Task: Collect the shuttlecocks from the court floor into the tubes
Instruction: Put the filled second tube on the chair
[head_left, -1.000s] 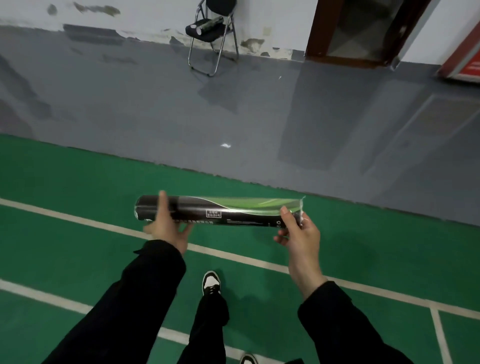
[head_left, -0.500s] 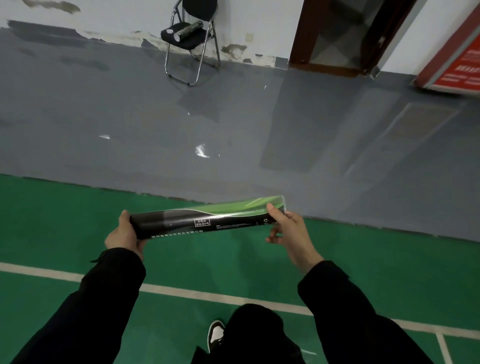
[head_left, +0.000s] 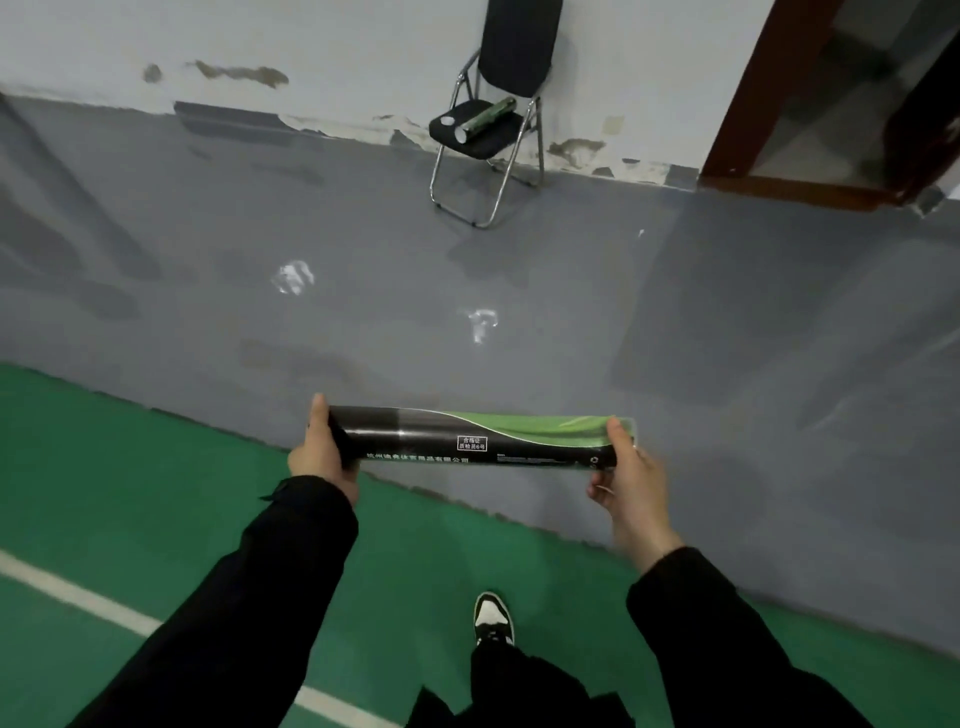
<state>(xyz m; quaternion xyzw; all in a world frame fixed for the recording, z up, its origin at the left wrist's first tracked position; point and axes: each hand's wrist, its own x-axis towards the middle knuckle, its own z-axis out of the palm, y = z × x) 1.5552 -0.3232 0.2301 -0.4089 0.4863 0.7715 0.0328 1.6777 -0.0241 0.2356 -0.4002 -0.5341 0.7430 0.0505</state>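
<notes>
Held level across the body above the gray floor (head_left: 675, 322): black-and-green tube (head_left: 478, 441), left hand (head_left: 322, 457) curled round its black end, right hand (head_left: 628, 478) pinching its green end, two blurred white shuttlecocks (head_left: 293, 276) lying beyond, second tube (head_left: 485, 118) resting on the folding chair (head_left: 488, 130).

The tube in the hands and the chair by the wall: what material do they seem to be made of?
The tube, held at its ends by the left hand and right hand, looks like cardboard under a glossy printed wrap: light glints along its black and green surface. The chair seems to have a polished metal tube frame, which shines, and a matte black padded seat, vinyl or fabric.
</notes>
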